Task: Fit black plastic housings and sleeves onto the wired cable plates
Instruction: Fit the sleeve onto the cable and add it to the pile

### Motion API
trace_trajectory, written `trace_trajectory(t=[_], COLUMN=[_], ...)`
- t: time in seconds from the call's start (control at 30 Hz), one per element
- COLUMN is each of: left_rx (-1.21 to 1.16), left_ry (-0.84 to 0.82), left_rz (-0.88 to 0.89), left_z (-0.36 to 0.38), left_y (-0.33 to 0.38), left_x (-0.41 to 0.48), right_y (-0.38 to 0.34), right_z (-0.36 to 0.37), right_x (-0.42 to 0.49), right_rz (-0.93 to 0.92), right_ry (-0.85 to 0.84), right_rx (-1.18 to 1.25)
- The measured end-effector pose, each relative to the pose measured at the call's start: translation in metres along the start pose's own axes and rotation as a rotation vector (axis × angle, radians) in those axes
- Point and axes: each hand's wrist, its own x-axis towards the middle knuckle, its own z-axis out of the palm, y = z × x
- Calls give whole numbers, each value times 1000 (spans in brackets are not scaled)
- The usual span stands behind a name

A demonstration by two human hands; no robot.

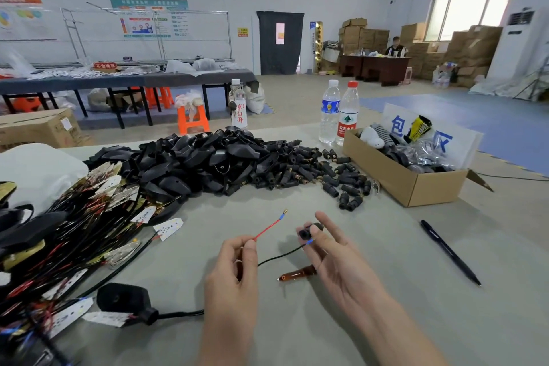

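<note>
My left hand (234, 270) pinches a red wire (269, 227) whose blue-collared brass tip points up and right. My right hand (332, 255) holds a small black sleeve (307, 232) between thumb and fingers, with a blue-tipped black wire (282, 255) running into it. A brown translucent tube (297, 273) shows under the right palm. A black housing (123, 297) with its cable lies at the lower left. Behind are a heap of black housings (193, 157) and loose black sleeves (315, 172). A tangle of wired cable plates (68, 235) fills the left side.
An open cardboard box (416, 184) of packed parts stands at the right, with two water bottles (338, 113) behind it and a third bottle (238, 104) further left. A black pen (450, 251) lies to the right of my hands. A white bag (35, 172) sits at far left.
</note>
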Motion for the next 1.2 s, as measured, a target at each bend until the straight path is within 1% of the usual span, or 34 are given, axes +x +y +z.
trace_trajectory(t=[0.1, 0.23, 0.5, 0.63, 0.73, 0.97, 1.1, 1.2], left_rx=[63, 84, 148, 181, 189, 187, 184, 198], left_ry=[-12, 29, 84, 72, 55, 2, -10, 23], left_rz=[14, -5, -38, -34, -20, 32, 40, 11], left_z=[1, 0, 0, 0, -1, -2, -1, -1], left_y=[-3, -6, -7, -6, -3, 0, 3, 3], left_x=[0, 1, 3, 3, 1, -2, -3, -1], right_y=[-2, -4, -5, -5, -4, 2, 3, 4], right_z=[1, 0, -3, -3, -6, -9, -8, -6], right_x=[-1, 0, 0, 1, 4, 4, 4, 4], right_rz=[-15, -32, -58, -128, -221, -367, -341, -256], right_ry=[-10, -21, -48, -38, 4, 75, 76, 50], right_rx=[34, 77, 27, -88, -225, -445, -437, -397])
